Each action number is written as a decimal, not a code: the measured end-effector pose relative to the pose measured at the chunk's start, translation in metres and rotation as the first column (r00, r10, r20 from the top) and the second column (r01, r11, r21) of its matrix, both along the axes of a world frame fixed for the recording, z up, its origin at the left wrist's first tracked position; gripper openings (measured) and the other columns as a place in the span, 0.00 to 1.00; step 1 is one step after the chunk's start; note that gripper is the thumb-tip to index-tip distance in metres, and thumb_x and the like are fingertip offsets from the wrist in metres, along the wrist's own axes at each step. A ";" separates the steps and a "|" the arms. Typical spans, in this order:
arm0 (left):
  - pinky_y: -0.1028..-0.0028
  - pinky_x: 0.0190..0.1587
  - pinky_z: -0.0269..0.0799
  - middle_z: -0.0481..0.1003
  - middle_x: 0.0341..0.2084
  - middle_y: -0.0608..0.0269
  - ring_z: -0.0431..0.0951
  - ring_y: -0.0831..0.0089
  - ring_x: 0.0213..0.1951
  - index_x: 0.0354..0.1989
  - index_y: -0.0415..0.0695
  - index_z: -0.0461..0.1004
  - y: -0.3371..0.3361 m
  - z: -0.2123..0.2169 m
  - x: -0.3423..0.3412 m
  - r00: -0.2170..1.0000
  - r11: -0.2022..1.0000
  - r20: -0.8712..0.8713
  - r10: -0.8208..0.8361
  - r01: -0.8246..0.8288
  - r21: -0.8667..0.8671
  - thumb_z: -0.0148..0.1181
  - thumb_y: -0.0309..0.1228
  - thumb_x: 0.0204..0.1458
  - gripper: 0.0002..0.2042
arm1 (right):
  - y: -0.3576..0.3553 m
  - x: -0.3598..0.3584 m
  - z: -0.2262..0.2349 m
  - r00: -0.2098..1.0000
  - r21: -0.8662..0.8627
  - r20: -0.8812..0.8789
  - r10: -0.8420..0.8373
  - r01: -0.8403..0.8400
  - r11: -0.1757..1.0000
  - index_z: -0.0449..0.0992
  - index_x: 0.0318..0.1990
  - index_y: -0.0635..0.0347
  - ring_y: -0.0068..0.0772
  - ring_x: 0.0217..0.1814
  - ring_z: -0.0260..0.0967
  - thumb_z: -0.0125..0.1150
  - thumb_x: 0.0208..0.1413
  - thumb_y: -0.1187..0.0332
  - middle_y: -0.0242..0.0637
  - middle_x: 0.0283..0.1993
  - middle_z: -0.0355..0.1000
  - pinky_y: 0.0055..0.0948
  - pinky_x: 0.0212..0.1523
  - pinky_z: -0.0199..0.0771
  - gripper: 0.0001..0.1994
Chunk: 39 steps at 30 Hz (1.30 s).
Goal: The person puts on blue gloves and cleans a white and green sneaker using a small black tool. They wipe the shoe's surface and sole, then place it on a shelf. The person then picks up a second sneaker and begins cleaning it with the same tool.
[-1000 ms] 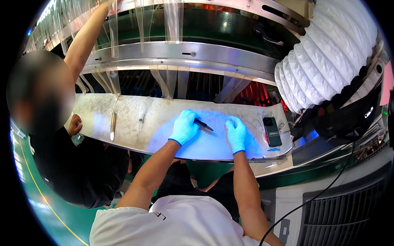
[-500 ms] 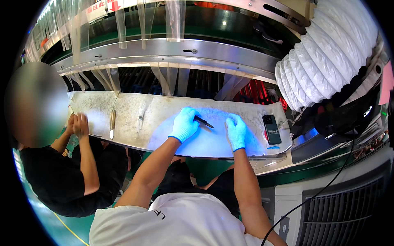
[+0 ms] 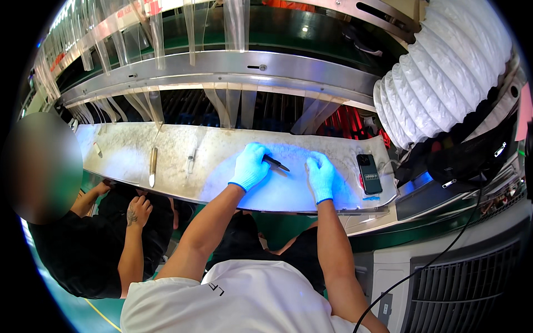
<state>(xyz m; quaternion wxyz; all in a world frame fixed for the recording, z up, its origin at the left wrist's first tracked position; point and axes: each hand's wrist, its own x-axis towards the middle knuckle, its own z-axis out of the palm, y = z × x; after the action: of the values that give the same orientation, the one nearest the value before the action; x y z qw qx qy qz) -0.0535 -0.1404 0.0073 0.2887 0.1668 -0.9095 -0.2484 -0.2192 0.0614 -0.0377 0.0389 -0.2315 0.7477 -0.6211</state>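
Both my hands wear light-blue-lit gloves and rest over the pale, worn worktable (image 3: pixel 216 147), inside a patch of blue light. My left hand (image 3: pixel 251 166) is closed round a slim black tool with a pointed tip (image 3: pixel 278 164). That tip points right, toward my other hand; its exact kind is unclear. A short gap away, my right hand (image 3: pixel 320 176) lies with its fingers loosely bent and thumb slightly apart. I see nothing held in it, though its palm side is partly hidden.
A clear syringe (image 3: pixel 191 161) and a tan-handled tool (image 3: pixel 152 166) lie left of my hands. At the right end is a dark phone (image 3: pixel 368 173). A co-worker (image 3: pixel 83 250) sits at left. A white ribbed duct (image 3: pixel 438 83) hangs at right; a metal rail (image 3: pixel 222 69) runs behind.
The co-worker's hands have come down off the table to the lap, uncovering a small pale item there. My own hands and the black tool have hardly moved.
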 end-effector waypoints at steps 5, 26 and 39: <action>0.56 0.58 0.78 0.80 0.48 0.51 0.80 0.47 0.54 0.44 0.43 0.83 -0.002 -0.004 0.000 1.000 1.000 -0.023 0.011 -0.011 -0.002 0.66 0.23 0.47 0.14 | -0.001 -0.004 -0.007 0.999 0.034 0.048 0.001 -0.003 0.999 0.82 0.58 0.65 0.36 0.51 0.83 0.68 0.66 0.67 0.45 0.51 0.86 0.36 0.56 0.82 0.17; 0.59 0.62 0.78 0.80 0.52 0.51 0.78 0.48 0.59 0.48 0.44 0.84 -0.003 -0.003 -0.006 0.999 0.999 0.045 0.008 -0.009 0.032 0.70 0.22 0.47 0.17 | -0.003 -0.011 -0.016 0.998 -0.063 0.068 -0.001 0.005 0.998 0.80 0.57 0.66 0.22 0.37 0.76 0.67 0.66 0.74 0.34 0.41 0.80 0.25 0.39 0.78 0.14; 0.58 0.60 0.78 0.80 0.50 0.50 0.79 0.47 0.57 0.47 0.44 0.83 -0.003 -0.003 -0.003 0.999 1.000 0.034 -0.003 0.002 0.018 0.68 0.22 0.48 0.15 | -0.003 -0.008 -0.014 0.994 -0.029 0.113 0.007 -0.004 1.000 0.83 0.57 0.64 0.29 0.45 0.82 0.69 0.65 0.69 0.42 0.47 0.85 0.32 0.50 0.82 0.16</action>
<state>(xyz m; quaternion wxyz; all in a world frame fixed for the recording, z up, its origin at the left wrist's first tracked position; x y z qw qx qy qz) -0.0570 -0.1431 0.0045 0.2714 0.1726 -0.9121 -0.2541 -0.2268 0.0588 -0.0517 0.0795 -0.1985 0.7347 -0.6438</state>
